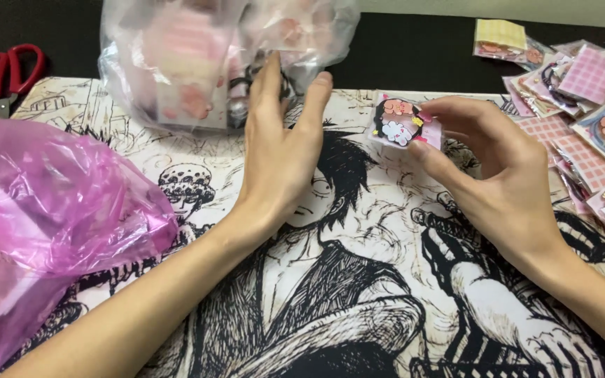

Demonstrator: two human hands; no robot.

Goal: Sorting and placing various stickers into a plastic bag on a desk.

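Packet: small cartoon-printed packet [402,124] pinched between right hand [498,175] thumb and fingertips.
Left hand [281,154]: fingers spread, tips touching clear bag [197,63].
Technique: grip edges lightly; avoid creasing.
Beyond right fingers: packet pile [582,105].

Black tabletop [414,52], mostly covered by desk mat [358,280] printed with black-and-white comic drawing. On mat, far edge: clear plastic bag [197,56] of pink items. Left of mat's drawn figure: crumpled pink plastic bag [50,203], overlapping mat's left edge. Beyond mat's far-left corner, on bare tabletop: red-handled scissors [5,70]. Right of mat's centre: spread pile of small packets [582,105], pink checked and cartoon-printed, running onto tabletop.
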